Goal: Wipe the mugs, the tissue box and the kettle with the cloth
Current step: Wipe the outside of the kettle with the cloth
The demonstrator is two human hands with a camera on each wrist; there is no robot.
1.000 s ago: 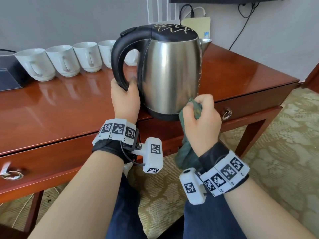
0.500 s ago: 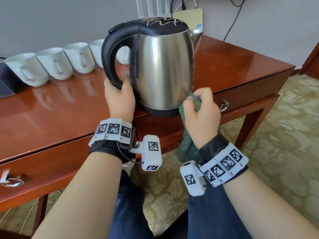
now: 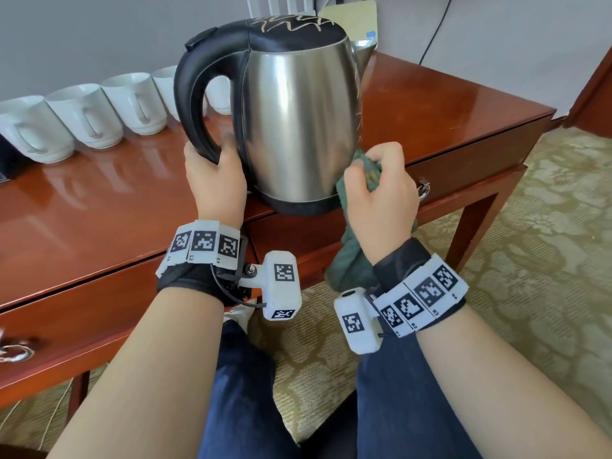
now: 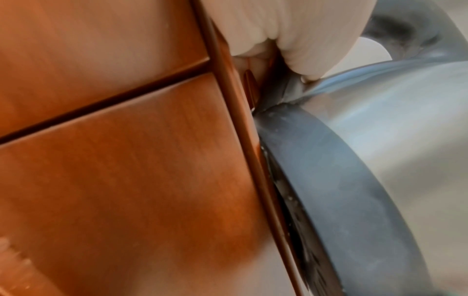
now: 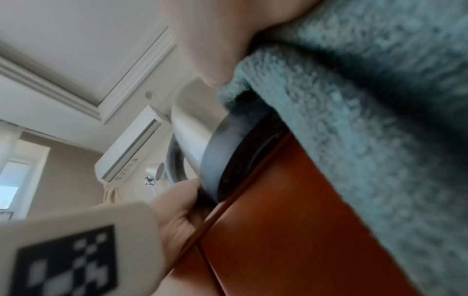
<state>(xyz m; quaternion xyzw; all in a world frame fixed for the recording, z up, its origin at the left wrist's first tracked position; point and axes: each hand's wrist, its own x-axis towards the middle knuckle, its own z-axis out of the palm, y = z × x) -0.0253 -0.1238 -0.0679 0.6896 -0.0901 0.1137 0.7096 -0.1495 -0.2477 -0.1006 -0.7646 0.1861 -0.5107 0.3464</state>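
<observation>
The left hand [image 4: 286,30] fingers touch the kettle [image 4: 395,144] by the desk's [image 4: 113,170] front edge.

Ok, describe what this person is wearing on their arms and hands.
Both forearms are bare, with no sleeves. The left hand and right hand wear no gloves. Each wrist carries a black strap under a white band of square black-and-white coded tags. A white boxy camera housing with similar tags hangs from each wrist, and a thin black cable loops at the left one.

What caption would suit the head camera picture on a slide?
Left hand grips the steel kettle by its black handle while the right hand rubs a green cloth against its lower side.
</observation>
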